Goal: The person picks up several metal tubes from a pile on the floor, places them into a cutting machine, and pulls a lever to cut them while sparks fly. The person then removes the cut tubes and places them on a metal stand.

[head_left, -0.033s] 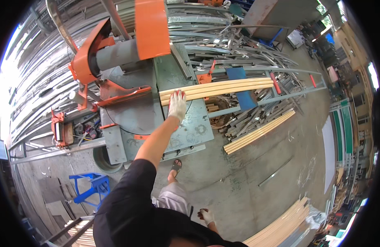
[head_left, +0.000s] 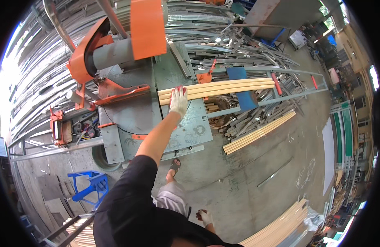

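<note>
My left hand (head_left: 178,101), in a white glove with red fingertips, lies with fingers outstretched across several pale wood-coloured strips (head_left: 223,86). These strips rest side by side on the grey-green table (head_left: 190,132) of a cutting machine, their left ends by the slot in it. Left of them are an orange fence (head_left: 123,95) and the machine's orange guard (head_left: 148,31). Low in the view, my gloved right hand (head_left: 205,217) hangs beside my leg. Its fingers are loosely bent and somewhat apart, and I see nothing in them.
A support frame with red rollers (head_left: 276,83) carries the strips' far ends. More strips (head_left: 259,131) lie on metal offcuts to the right. A blue stool (head_left: 89,187) stands at lower left, and a larger strip stack (head_left: 276,226) lies at lower right.
My left hand has shifted slightly right along the strips. The strips keep their place on the machine table; the view has moved a little.
</note>
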A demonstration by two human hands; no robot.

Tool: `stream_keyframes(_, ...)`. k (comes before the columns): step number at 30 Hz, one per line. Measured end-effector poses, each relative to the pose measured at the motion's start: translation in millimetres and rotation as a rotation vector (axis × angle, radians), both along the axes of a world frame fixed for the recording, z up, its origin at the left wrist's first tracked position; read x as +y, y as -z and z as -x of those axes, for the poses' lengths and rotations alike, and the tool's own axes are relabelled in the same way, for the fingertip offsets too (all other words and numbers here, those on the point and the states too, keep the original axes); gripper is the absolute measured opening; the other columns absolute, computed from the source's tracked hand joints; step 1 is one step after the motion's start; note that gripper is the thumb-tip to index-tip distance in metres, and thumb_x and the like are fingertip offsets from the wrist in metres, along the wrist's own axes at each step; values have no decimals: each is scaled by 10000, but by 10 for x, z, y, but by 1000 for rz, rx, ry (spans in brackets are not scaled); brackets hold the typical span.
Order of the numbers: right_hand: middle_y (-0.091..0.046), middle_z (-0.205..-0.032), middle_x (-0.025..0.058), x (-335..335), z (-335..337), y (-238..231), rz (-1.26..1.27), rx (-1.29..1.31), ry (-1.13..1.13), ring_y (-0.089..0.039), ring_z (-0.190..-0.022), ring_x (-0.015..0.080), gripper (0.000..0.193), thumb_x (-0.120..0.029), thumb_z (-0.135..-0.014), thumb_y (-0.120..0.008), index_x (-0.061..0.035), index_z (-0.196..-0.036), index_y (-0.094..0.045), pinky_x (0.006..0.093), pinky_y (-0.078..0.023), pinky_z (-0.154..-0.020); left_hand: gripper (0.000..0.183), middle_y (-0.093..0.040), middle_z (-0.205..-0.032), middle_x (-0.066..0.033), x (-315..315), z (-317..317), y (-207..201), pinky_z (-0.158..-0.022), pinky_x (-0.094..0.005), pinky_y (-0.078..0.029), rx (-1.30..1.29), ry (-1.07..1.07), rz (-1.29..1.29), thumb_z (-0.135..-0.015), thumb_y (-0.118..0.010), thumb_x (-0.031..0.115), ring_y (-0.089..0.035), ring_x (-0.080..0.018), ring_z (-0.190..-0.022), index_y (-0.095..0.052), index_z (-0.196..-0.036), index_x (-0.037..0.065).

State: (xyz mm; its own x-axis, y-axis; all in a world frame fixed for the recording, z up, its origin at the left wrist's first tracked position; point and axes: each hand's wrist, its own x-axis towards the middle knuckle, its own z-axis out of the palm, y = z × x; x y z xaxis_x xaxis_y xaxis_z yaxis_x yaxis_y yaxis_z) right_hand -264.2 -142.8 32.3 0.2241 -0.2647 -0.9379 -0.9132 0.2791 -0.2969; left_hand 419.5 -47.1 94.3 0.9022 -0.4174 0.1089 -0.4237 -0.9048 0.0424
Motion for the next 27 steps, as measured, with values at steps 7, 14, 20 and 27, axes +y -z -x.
stream_keyframes(7,-764,-909,110,-190,294,196,-86,33,159,-735,-720,187,328,-239,-940,-685,7,-1158,-693,310,-571,-594,611,-604,-1222,-161,-518,-554,-190,-933,-496,-475,196,23,-163,-772,-747,224,-596,-333,-1157,-548,-1329,68)
stream_keyframes(14,-761,-906,103,-254,-164,261,-58,-1,2,-727,-717,179,331,-234,-930,-669,12,-1150,-698,302,-565,-598,584,-643,-1110,-148,-247,-7,-168,-792,-480,-511,266,-94,-20,-730,-776,268,-643,-325,-1053,-557,-1223,44)
stream_keyframes(20,-757,-893,113,-97,-1044,-110,58,-123,-44,-734,-732,197,232,-180,-948,-665,-4,-1094,-702,312,-575,-617,588,-656,-1108,-174,924,912,-409,-833,-474,-512,420,-118,144,-695,-765,260,-660,-336,-1027,-581,-1200,22)
stream_keyframes(27,-748,-849,98,580,-1630,-57,85,-97,-248,-720,-680,183,205,-162,-950,-677,-21,-1097,-689,309,-558,-573,561,-658,-1056,-171,3636,1364,-831,-867,-458,-491,230,-72,290,-661,-758,199,-650,-351,-1002,-593,-1175,46)
